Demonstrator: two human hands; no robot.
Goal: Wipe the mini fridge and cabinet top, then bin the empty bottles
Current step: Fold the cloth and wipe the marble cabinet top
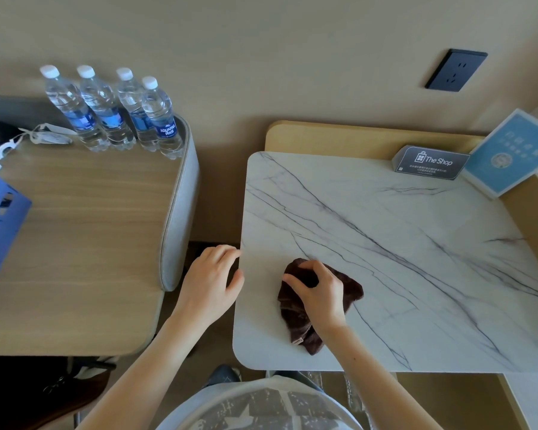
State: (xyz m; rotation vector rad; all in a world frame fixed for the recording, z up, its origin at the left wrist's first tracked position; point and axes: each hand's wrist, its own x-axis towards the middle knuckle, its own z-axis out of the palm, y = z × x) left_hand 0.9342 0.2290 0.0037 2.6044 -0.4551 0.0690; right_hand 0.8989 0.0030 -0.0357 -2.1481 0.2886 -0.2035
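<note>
Centrally, right hand (319, 293) grips brown cloth (295, 321) on marble top (416, 243); left hand (210, 279), fingers relaxed, rests at its left edge.

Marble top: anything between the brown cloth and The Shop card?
Nothing, in the head view. The marble top is bare between the brown cloth, gripped by the right hand, and The Shop card.
</note>
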